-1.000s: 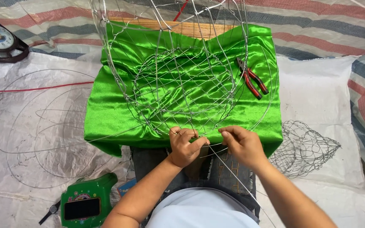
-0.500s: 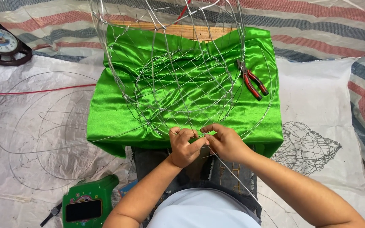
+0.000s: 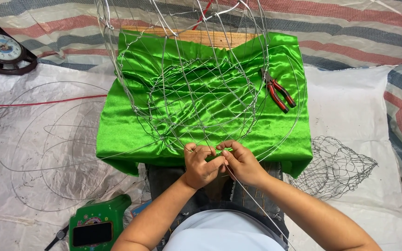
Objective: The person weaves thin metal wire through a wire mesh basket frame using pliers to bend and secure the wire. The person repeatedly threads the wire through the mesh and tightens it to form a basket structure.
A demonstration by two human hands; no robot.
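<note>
A rounded wire frame (image 3: 187,93) of thin silver wire stands on a green satin cloth (image 3: 117,135) draped over a wooden surface (image 3: 196,36), its lower rim reaching the near edge of the cloth. There the left hand (image 3: 201,165) and right hand (image 3: 242,162) meet, touching each other, fingers curled shut and pinching the wire at the frame's near rim; a loose strand of wire (image 3: 257,209) runs from them back toward the person. Red-handled pliers (image 3: 279,93) lie on the cloth near its right edge. Beyond the cloth, on white sheeting, sit a wire mesh piece (image 3: 338,169) at right, flat wire hoops (image 3: 38,144) at left, a green device (image 3: 96,227) and a clock (image 3: 3,49).
</note>
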